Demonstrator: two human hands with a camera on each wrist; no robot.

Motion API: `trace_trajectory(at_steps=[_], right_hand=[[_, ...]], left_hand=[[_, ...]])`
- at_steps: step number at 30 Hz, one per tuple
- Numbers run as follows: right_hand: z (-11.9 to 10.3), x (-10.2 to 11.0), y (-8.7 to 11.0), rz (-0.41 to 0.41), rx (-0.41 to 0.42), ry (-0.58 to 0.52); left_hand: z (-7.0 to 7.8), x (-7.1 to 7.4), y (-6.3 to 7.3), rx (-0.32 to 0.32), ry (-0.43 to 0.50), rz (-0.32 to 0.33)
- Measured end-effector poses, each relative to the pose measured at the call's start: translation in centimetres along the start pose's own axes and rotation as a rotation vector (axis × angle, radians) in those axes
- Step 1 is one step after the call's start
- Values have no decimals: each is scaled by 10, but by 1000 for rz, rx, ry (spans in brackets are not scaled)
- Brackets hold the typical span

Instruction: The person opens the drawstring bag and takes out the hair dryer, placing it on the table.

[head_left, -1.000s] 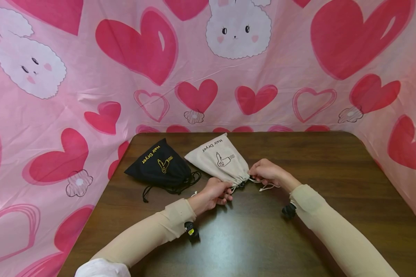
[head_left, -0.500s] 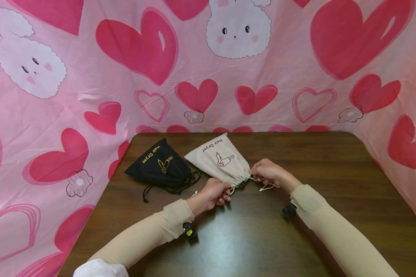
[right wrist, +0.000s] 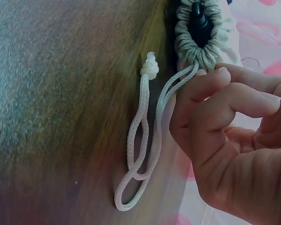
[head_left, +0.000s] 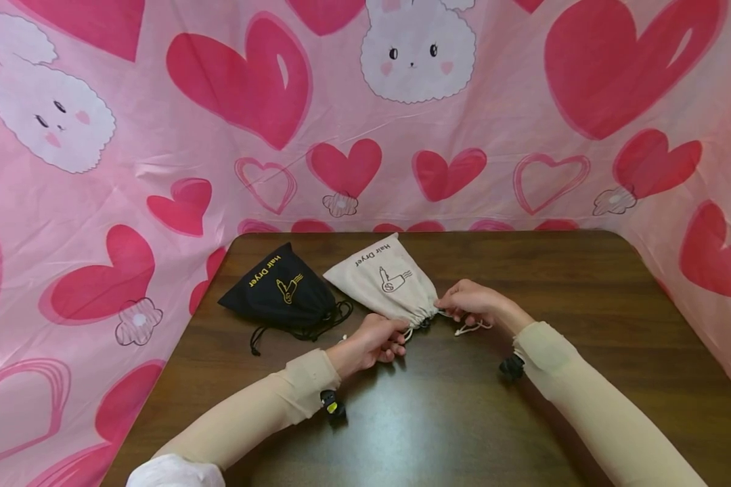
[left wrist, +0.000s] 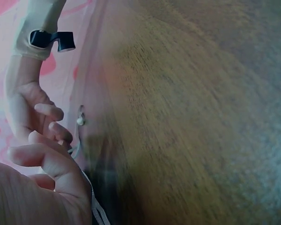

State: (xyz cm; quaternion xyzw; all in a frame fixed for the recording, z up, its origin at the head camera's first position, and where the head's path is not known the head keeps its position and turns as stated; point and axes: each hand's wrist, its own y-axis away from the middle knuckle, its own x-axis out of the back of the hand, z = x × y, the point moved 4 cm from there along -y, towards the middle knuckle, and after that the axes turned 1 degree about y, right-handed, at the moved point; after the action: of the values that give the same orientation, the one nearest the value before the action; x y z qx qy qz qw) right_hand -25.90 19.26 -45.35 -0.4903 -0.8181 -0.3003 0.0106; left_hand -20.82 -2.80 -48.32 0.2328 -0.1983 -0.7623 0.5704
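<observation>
A cream drawstring bag (head_left: 386,281) printed "Hair Dryer" lies on the table, its gathered mouth toward me. My left hand (head_left: 379,340) pinches the drawstring at the left of the mouth. On the other side my right hand (head_left: 472,301) pinches the drawstring close to the fabric. In the right wrist view, a dark ribbed piece (right wrist: 201,28) shows inside the puckered mouth (right wrist: 185,47). The white cord's knotted end (right wrist: 150,69) and a loose loop lie beside the right fingers. In the left wrist view, a white cord (left wrist: 97,206) runs past the left hand.
A black drawstring bag (head_left: 286,291) with yellow "Hair Dryer" print lies to the left of the cream one, black cords (head_left: 258,335) trailing from it. The brown wooden table (head_left: 554,270) meets a pink heart-patterned cloth (head_left: 396,122) at the back and sides.
Both hands stay at the bag's mouth. The left hand and wrist have shifted slightly left; the right forearm has swung slightly right. Both bags remain in place.
</observation>
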Motion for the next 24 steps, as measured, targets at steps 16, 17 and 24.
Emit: trace_trajectory(at_steps=[16, 17, 24], right_hand=[[-2, -3, -1, -3, 13, -27], [-2, -3, -1, -2, 16, -27], [0, -2, -3, 11, 23, -21]], left_hand=[[1, -3, -2, -1, -2, 12], [1, -3, -2, -4, 0, 10], [1, -4, -1, -18, 4, 4]])
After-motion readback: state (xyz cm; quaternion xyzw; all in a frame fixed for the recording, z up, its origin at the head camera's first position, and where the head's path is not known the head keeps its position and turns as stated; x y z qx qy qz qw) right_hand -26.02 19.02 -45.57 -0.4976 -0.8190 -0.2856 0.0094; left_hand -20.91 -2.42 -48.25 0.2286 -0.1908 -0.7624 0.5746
